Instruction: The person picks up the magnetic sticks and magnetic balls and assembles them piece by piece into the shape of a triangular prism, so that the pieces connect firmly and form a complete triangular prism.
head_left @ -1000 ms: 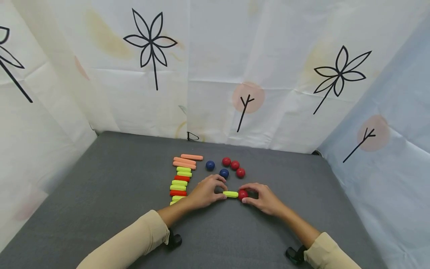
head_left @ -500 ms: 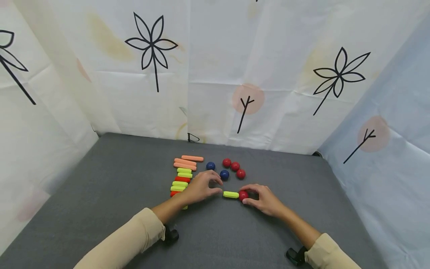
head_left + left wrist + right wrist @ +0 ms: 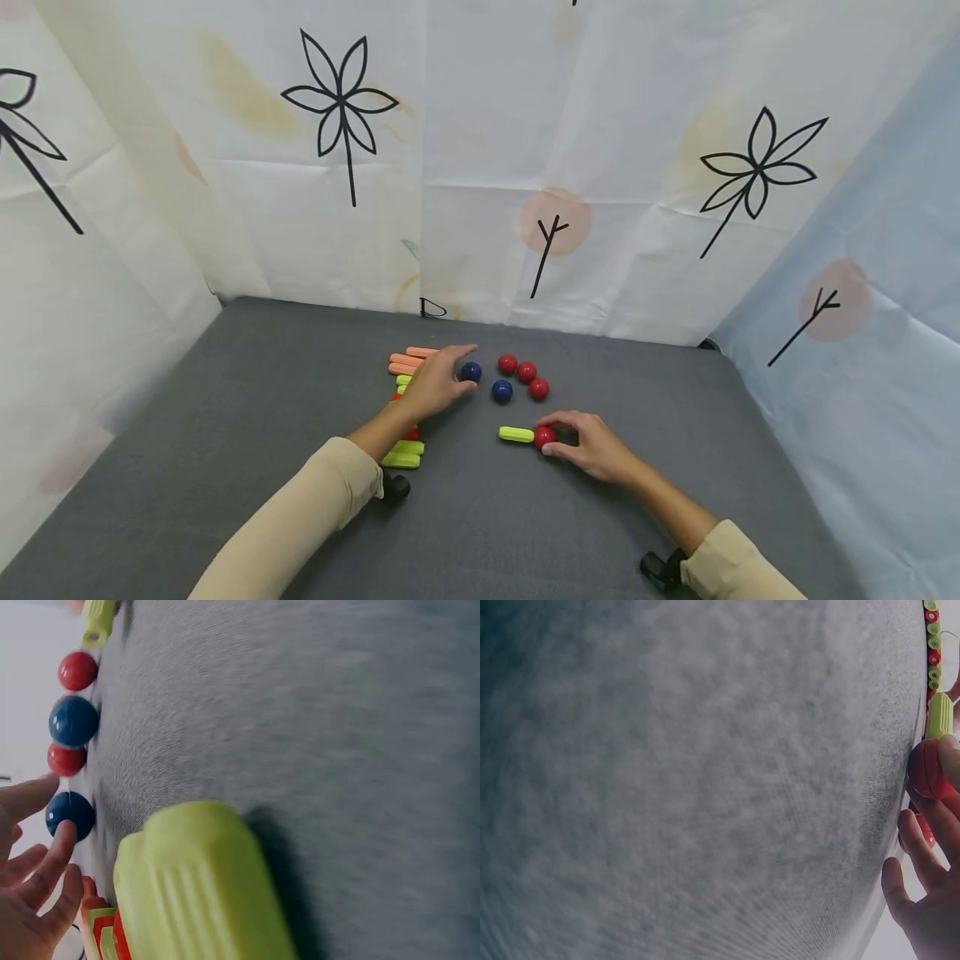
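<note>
In the head view my right hand (image 3: 590,447) pinches a red ball (image 3: 543,437) between thumb and fingers. A short yellow-green ribbed stick (image 3: 516,434) lies on the table with one end against that ball. My left hand (image 3: 433,387) reaches over the row of sticks, thumb and fingers spread on either side of a dark blue ball (image 3: 471,372). In the left wrist view a fingertip overlaps this blue ball (image 3: 70,815), and the fingers are not curled round it. A second blue ball (image 3: 502,391) sits just to the right of it.
Three loose red balls (image 3: 527,372) stand behind and right of the blue ones. Orange sticks (image 3: 405,364) and yellow-green sticks (image 3: 402,454), with red ones among them, form a column under my left forearm. A patterned white curtain (image 3: 480,150) rises behind the grey table (image 3: 300,358).
My left hand has let go of the yellow-green stick's left end and moved back and left to the blue ball. My right hand keeps its place on the red ball.
</note>
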`<state>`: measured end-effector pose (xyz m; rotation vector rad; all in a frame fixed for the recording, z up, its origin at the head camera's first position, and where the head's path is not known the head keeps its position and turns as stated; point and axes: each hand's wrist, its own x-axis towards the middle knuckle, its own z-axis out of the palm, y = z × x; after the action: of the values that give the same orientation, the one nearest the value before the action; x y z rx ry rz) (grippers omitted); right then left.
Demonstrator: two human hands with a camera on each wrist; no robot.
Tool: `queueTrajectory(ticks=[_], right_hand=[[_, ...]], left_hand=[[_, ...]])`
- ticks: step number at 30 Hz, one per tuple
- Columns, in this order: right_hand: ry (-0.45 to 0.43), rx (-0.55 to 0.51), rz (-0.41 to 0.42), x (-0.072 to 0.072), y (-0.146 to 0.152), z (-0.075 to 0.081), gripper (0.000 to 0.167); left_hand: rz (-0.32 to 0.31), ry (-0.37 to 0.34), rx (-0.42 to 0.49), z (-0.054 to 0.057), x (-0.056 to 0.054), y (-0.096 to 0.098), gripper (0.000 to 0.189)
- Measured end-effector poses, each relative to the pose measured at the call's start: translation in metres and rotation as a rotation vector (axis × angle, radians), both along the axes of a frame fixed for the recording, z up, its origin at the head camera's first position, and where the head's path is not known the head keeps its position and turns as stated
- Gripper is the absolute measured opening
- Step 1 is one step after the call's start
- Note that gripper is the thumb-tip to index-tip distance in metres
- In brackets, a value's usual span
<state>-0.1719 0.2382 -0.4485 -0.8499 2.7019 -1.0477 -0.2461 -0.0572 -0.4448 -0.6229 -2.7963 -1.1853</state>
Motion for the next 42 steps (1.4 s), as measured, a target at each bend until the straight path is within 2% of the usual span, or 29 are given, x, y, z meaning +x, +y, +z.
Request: queueTrajectory(ticks=[3,7,13,17,21,25,32,37,42], right_hand=[[-0.001,0.001,-0.004,0.000,0.000,-0.001,0.039],[-0.011,-0.005,-0.007,0.000,-0.001,-0.001,0.039],[-0.028,-0.011,-0.014,-0.001,0.000,-0.001,0.040],[-0.026,-0.005,-0.018,-0.001,-0.001,-0.001,0.040],[-0.016,0.009,-0.025,0.000,-0.001,-0.001,0.039],[-0.009,0.009,-0.029,0.000,-0.002,0.000,0.039],[-0.013,0.005,-0.035,-0.001,-0.001,0.000,0.039],[-0.025,0.008,-0.045,0.001,-0.001,0.000,0.040],[-0.003,0.009,-0.010,0.003,0.002,0.001,0.042]], left_hand=[[-0.001,-0.046,-0.040,-0.003,-0.007,0.000,0.068],[-0.016,-0.079,-0.079,-0.005,-0.013,0.000,0.056],[-0.039,-0.070,-0.106,-0.005,-0.012,-0.001,0.040],[-0.100,-0.083,-0.098,-0.004,-0.006,-0.005,0.039],[-0.165,-0.099,-0.079,-0.004,0.004,-0.009,0.045],[-0.198,-0.092,-0.088,-0.003,0.015,-0.010,0.054],[-0.266,-0.090,-0.119,-0.002,0.029,-0.004,0.056],[-0.328,-0.120,-0.099,-0.003,0.035,0.004,0.054],[-0.344,-0.125,-0.095,-0.003,0.038,0.008,0.052]])
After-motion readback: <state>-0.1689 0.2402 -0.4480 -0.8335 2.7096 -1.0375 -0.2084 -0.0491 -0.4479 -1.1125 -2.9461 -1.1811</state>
